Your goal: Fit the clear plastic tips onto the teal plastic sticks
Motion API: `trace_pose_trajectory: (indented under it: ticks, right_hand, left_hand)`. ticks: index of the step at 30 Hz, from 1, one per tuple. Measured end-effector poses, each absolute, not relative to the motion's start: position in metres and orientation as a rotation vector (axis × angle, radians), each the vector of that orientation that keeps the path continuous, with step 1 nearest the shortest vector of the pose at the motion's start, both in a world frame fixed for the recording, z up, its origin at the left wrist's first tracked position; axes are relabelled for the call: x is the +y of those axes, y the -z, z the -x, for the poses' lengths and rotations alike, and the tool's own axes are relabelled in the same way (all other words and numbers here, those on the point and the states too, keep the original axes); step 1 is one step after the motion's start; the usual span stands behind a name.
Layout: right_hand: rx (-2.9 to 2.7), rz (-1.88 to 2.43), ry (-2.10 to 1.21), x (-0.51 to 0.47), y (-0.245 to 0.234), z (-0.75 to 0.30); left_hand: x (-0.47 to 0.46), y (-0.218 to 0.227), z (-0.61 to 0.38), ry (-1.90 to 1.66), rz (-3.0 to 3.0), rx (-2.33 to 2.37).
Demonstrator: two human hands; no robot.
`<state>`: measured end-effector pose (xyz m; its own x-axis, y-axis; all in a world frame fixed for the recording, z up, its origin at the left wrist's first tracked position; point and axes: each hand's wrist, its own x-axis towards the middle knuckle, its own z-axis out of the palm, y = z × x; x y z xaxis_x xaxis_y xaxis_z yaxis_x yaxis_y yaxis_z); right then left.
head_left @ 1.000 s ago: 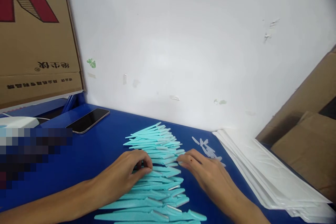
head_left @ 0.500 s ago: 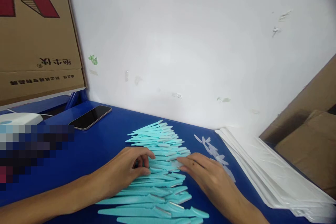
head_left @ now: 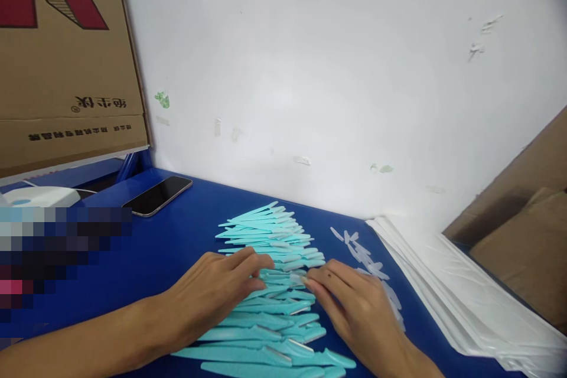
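Turquoise eyebrow razors point(head_left: 261, 336) lie in a long overlapping row on the table, most with their blade ends to the right. My left hand point(head_left: 221, 286) is curled over the middle of the row, thumb and fingers closing about the handle of one eyebrow razor point(head_left: 281, 277). At that razor's blade end, my right hand point(head_left: 354, 301) pinches a small clear blade cap point(head_left: 297, 277) between thumb and forefinger. The fingertips partly hide the cap, so how far it covers the blade cannot be made out. More clear caps point(head_left: 365, 257) lie scattered beyond my right hand.
A phone point(head_left: 162, 195) lies on the blue table point(head_left: 177, 248) at the back left, near a white device point(head_left: 44, 196). A large cardboard box point(head_left: 71, 71) stands behind them. White plastic sheets point(head_left: 447, 289) are stacked at the right, beside brown cardboard point(head_left: 527, 242). A wall closes off the back.
My left hand has shifted slightly right along the razors, its fingers turning further over. My right hand keeps its pinch near the blade end. The whole view has shifted a little.
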<state>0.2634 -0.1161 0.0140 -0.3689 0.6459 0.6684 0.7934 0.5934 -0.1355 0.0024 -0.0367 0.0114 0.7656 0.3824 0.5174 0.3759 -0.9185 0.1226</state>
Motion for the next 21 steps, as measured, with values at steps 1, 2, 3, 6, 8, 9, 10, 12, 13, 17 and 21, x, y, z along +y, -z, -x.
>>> trace_pose_trajectory:
  ticks: [1, 2, 3, 6, 8, 9, 10, 12, 13, 17, 21]
  right_hand:
    - [-2.127, 1.128, 0.273, -0.116, -0.013, -0.263]
    - [-2.129, 1.122, 0.279, -0.116, -0.012, -0.262]
    - [-2.129, 1.118, 0.288, -0.116, -0.011, -0.262]
    - [-2.138, 1.121, 0.297, -0.115, -0.010, -0.263]
    - [-2.145, 1.115, 0.284, -0.115, -0.010, -0.263]
    - [-2.147, 1.108, 0.275, -0.115, -0.010, -0.262]
    - [-2.150, 1.100, 0.270, -0.115, -0.010, -0.261]
    - [-2.155, 1.086, 0.258, -0.116, -0.010, -0.258]
    - [-2.156, 1.081, 0.252, -0.117, -0.010, -0.255]
    - [-2.148, 1.030, 0.247, -0.120, -0.009, -0.248]
    - [-2.129, 0.998, 0.270, -0.120, -0.009, -0.246]
  left_hand:
    - [-0.037, -0.011, -0.002, -0.885, -2.949, 0.601]
    - [-0.036, -0.011, -0.001, -0.903, -2.952, 0.573]
    - [-0.036, -0.011, -0.001, -0.923, -2.953, 0.550]
    - [-0.035, -0.009, 0.000, -0.973, -2.932, 0.495]
    - [-0.035, -0.008, 0.000, -0.998, -2.908, 0.463]
    - [-0.035, -0.008, 0.000, -1.008, -2.898, 0.445]
    - [-0.035, -0.007, 0.000, -1.016, -2.890, 0.430]
    - [-0.037, -0.006, -0.001, -1.036, -2.886, 0.397]
    - [-0.038, -0.006, -0.001, -1.044, -2.887, 0.374]
    - [-0.042, -0.005, -0.003, -1.066, -2.904, 0.358]
    - [-0.040, -0.005, -0.007, -1.099, -2.992, 0.530]
